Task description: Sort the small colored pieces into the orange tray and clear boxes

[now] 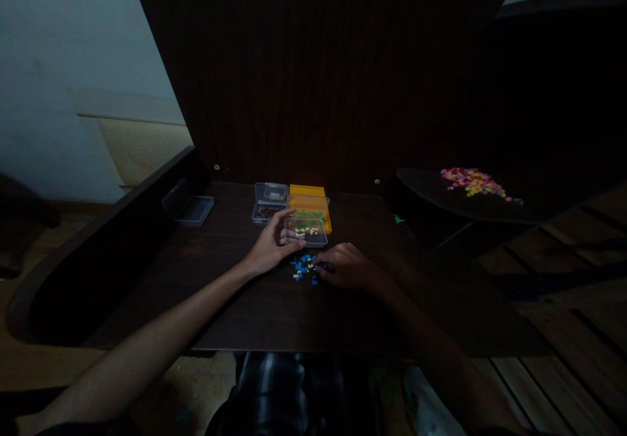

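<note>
My left hand (275, 243) grips the left side of a small clear plastic box (321, 241), thumb in front and fingers behind. Inside the box lie several cream-coloured pieces (306, 231). Just in front of it is a loose pile of small blue pieces (302, 266) with a few cream ones mixed in. My right hand (347, 266) is at the right edge of this pile, its fingers bent together and pointing down at the pieces. Whatever may be between those fingertips is too small and dark to make out.
Behind the held box sit an orange box (307, 190) with green pieces and an open clear case (271, 193) with dark pieces. Another open clear case (194, 210) stands at the left. Pink and yellow pieces (473, 181) are heaped on a side shelf (421, 186).
</note>
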Tool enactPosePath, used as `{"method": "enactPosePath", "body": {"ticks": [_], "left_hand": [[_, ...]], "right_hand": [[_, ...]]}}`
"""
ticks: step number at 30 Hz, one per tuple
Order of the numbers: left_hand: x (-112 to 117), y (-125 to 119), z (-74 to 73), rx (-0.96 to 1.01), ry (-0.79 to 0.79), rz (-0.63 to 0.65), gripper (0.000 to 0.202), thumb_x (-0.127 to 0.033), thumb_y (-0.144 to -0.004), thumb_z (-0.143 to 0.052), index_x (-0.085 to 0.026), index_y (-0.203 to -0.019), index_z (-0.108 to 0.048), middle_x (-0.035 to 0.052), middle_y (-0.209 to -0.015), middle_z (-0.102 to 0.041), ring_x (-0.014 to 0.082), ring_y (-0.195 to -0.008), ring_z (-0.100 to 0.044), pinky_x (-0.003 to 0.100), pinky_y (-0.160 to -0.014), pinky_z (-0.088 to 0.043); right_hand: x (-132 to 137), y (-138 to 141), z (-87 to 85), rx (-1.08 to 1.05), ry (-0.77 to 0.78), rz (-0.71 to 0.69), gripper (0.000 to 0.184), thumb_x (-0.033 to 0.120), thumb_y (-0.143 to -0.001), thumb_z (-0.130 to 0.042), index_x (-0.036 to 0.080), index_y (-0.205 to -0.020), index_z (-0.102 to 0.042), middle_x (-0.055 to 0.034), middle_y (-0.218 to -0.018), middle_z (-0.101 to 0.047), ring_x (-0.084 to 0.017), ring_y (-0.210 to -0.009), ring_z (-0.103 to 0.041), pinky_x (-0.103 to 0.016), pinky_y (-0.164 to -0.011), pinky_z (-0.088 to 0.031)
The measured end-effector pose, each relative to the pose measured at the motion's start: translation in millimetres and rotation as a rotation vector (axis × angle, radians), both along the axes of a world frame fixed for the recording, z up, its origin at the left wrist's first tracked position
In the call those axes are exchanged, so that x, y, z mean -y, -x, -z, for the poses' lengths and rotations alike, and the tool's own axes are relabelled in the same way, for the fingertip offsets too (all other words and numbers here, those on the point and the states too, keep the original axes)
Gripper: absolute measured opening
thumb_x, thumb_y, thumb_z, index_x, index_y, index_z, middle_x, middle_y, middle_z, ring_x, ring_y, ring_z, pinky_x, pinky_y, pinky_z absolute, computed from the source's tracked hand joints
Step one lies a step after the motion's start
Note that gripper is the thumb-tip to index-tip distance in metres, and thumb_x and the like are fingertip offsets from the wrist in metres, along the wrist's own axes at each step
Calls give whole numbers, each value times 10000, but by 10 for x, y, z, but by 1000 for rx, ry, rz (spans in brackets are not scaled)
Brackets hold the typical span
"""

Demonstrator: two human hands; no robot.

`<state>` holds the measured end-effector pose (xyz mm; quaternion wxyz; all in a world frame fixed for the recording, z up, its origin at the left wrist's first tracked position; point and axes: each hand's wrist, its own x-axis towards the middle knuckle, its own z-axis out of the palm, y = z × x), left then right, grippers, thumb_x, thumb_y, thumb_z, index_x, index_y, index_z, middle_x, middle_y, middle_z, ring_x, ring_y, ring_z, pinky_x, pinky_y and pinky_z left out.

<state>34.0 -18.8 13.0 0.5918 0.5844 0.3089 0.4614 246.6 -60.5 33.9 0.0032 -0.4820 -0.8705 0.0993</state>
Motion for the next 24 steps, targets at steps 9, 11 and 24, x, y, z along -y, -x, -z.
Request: {"method": "enactPosePath", "body": {"ticks": [9, 11, 24], "left_hand": [[-5, -4, 4, 0, 9, -13, 801, -244, -654, -831, -213, -1332, -403, 92, -1148, -614, 182, -876, -676, 360, -823, -579], [-2, -7, -1, 1, 19, -10, 812, -247, -649, -835, -209, -1332, -399, 89, -1139, -614, 178, -876, -674, 349, -820, -576], [3, 0, -11, -6, 24, -2, 798, -264, -654, -832, -212, -1325, -403, 114, -1215, -580, 173, -868, -666, 354, -803, -579]], "right_hand": [[-7, 20, 90, -18, -49, 13, 272, 377, -927, -541, 242, -1109, -692, -72, -951, -718, -192, -895, -632, -285, -784, -363], [-3, 40, 99, -11, -55, 32, 270, 390, -932, -537, 239, -1088, -697, -77, -955, -714, -191, -888, -632, -284, -782, -362], [1, 67, 105, -13, -26, 32, 291, 401, -935, -527, 258, -1104, -715, -65, -983, -743, -205, -913, -658, -298, -800, -388]]}}
